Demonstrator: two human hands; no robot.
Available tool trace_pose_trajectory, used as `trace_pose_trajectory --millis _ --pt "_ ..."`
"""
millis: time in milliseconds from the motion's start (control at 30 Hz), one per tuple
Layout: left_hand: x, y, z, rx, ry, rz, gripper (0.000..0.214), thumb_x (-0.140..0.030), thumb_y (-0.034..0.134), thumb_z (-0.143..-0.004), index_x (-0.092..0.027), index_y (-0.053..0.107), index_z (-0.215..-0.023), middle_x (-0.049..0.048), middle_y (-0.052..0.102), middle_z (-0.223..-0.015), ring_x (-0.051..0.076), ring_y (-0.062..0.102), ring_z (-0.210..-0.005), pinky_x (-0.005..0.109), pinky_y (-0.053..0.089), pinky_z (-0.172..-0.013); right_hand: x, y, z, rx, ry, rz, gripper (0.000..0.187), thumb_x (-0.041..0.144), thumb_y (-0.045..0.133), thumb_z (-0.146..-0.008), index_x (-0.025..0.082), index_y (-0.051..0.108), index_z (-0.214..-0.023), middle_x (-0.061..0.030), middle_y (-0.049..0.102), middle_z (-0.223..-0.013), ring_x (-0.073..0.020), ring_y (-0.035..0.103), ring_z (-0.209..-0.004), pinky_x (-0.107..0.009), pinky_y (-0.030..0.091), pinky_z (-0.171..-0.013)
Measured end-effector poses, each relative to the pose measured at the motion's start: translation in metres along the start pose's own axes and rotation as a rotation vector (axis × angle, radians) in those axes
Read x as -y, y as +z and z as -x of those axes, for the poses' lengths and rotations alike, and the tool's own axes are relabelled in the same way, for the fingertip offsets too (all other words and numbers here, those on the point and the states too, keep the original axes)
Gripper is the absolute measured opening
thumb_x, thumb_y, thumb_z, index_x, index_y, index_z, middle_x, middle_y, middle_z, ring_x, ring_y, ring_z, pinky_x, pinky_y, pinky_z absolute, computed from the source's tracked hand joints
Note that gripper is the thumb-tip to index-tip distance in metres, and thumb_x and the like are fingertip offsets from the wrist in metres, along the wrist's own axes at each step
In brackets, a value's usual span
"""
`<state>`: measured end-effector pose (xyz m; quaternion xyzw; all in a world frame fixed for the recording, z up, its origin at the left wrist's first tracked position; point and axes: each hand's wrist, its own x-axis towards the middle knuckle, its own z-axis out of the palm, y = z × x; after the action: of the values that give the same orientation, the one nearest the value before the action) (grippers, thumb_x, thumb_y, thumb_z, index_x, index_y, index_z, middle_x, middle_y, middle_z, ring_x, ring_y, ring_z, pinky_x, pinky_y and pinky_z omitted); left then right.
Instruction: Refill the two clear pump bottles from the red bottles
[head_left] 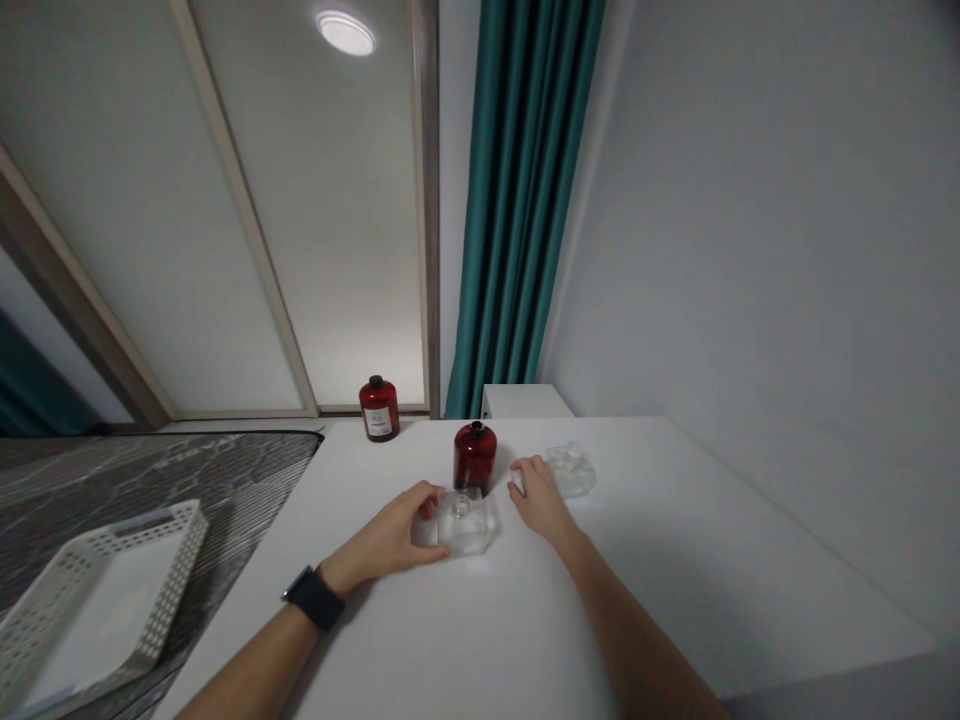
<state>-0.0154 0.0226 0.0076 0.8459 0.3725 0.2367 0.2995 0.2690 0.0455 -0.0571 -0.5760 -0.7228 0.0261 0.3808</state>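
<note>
My left hand [397,535] is wrapped round the left side of a clear glass bottle [466,522] that stands on the white table [675,540]. My right hand [536,498] rests on the table just right of it, fingers curled; a small white thing may lie under the fingertips, but I cannot make it out. A dark red bottle without a cap [474,456] stands right behind the clear one. A second clear glass piece [571,468] lies just beyond my right hand. A black watch [313,598] is on my left wrist.
A capped red bottle with a white label [379,408] stands at the table's far edge. A white perforated tray [97,600] lies on a dark marbled surface [150,470] to the left. Teal curtain [525,200] and a white wall are behind.
</note>
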Motion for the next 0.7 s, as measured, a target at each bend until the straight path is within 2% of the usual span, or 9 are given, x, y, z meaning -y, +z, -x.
trace_pose_trajectory --millis 267,433,633,700 --pt "0.0 0.0 0.0 -0.01 0.01 -0.003 0.053 -0.028 0.077 -0.071 -0.018 0.054 -0.117 0.0042 0.061 -0.099 0.024 0.062 -0.091 0.038 0.051 -0.086 0.006 -0.002 0.0 0.006 0.029 -0.047 0.019 0.009 0.058 -0.079 0.022 0.06 -0.093 -0.0075 0.06 -0.095 -0.0285 0.056 -0.093 -0.044 0.047 -0.087" --pt "0.0 0.0 0.001 -0.009 0.013 -0.013 0.049 -0.029 0.077 -0.072 -0.019 0.054 -0.114 0.004 0.061 -0.097 0.024 0.061 -0.09 0.039 0.051 -0.085 0.011 -0.004 -0.002 -0.041 0.079 -0.16 0.018 0.011 0.057 -0.077 0.023 0.059 -0.09 -0.0052 0.061 -0.09 -0.0262 0.057 -0.088 -0.043 0.046 -0.086" --pt "0.0 -0.001 0.0 0.002 0.009 -0.008 0.053 -0.028 0.077 -0.072 -0.019 0.052 -0.119 0.0046 0.061 -0.1 0.024 0.062 -0.092 0.039 0.051 -0.086 0.02 -0.008 -0.01 -0.144 0.196 -0.396 0.009 0.026 0.057 -0.082 0.024 0.056 -0.09 -0.0021 0.063 -0.086 -0.0205 0.061 -0.076 -0.037 0.051 -0.075" --pt "0.001 -0.001 0.001 0.003 0.007 -0.011 0.052 -0.028 0.077 -0.072 -0.019 0.053 -0.118 0.0047 0.062 -0.101 0.024 0.062 -0.092 0.039 0.051 -0.086 0.026 -0.01 -0.013 -0.171 0.232 -0.488 0.011 0.034 0.057 -0.085 0.024 0.055 -0.09 -0.0007 0.063 -0.08 -0.0196 0.062 -0.073 -0.034 0.052 -0.071"
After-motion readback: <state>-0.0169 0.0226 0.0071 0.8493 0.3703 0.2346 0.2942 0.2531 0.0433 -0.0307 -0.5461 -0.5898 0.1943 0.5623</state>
